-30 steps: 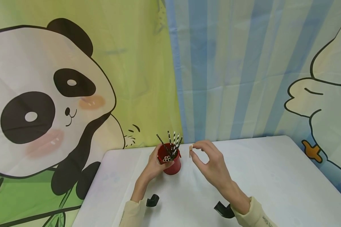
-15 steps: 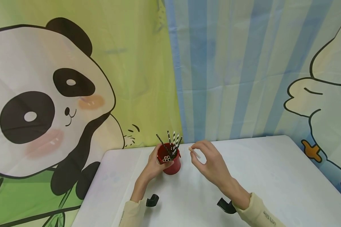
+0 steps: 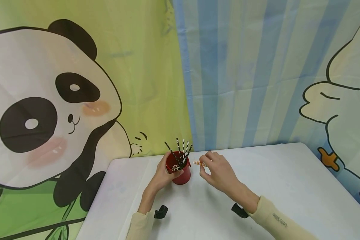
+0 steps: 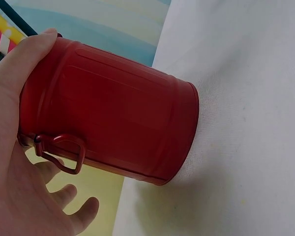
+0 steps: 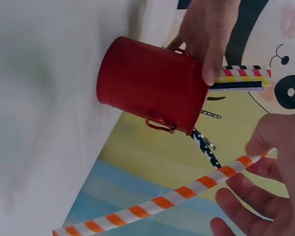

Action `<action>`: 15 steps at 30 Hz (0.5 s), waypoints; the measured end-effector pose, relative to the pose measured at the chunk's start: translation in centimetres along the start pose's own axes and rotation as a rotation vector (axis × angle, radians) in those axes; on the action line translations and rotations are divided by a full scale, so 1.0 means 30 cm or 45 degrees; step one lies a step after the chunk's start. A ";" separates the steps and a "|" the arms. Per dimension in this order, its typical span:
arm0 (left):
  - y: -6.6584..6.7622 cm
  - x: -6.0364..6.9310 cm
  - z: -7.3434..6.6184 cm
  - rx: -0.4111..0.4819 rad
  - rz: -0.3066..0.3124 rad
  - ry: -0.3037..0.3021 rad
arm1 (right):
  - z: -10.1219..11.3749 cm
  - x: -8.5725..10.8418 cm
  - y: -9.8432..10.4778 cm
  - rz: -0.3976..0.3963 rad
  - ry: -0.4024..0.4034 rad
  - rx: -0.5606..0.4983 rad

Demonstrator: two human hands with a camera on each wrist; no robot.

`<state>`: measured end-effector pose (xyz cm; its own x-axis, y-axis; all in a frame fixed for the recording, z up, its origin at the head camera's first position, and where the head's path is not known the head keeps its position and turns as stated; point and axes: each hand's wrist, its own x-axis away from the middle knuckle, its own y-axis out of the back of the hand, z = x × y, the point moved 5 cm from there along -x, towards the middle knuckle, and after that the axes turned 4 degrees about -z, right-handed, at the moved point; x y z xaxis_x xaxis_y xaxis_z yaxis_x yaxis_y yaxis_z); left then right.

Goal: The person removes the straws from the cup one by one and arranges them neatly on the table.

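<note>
Cream cloth of the left sleeve [image 3: 139, 226] is cut off by the lower frame edge. At 8 o'clock of the red bucket [image 4: 113, 108], its rim is gripped by the left hand [image 3: 162, 175], thumb laid over the near side; part of the fingers is hidden, three being seen spread free in the left wrist view. Whether the base is borne by the white table [image 3: 288, 193] cannot be told. Inside the bucket, bundled straws [image 5: 241, 79] are packed at 7 o'clock, beside the thumb; black-and-white straws [image 5: 206, 148] are fanned toward 12 o'clock. All lower ends are hidden. At 3 o'clock, outside the bucket and near it, an orange-striped straw [image 5: 172, 196] is pinched at the fingertips of the right hand [image 3: 219, 171]; in the head view it is mostly hidden.
</note>
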<state>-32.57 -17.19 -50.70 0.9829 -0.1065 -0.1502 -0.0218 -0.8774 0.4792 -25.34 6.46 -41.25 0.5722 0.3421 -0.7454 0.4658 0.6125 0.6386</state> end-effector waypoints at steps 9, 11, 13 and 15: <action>0.001 -0.002 -0.003 0.026 -0.003 -0.019 | -0.020 0.015 -0.058 0.188 0.007 0.179; 0.000 -0.002 -0.003 0.034 -0.002 -0.022 | -0.026 0.020 -0.072 0.201 0.012 0.196; 0.000 -0.002 -0.003 0.032 -0.001 -0.023 | -0.034 0.026 -0.088 0.206 0.021 0.212; -0.001 -0.003 -0.003 0.032 0.001 -0.026 | -0.044 0.031 -0.104 0.212 0.031 0.225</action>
<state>-32.65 -17.12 -50.61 0.9789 -0.1165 -0.1679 -0.0273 -0.8888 0.4575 -27.16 5.80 -44.18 0.6352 0.4466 -0.6301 0.4786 0.4128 0.7750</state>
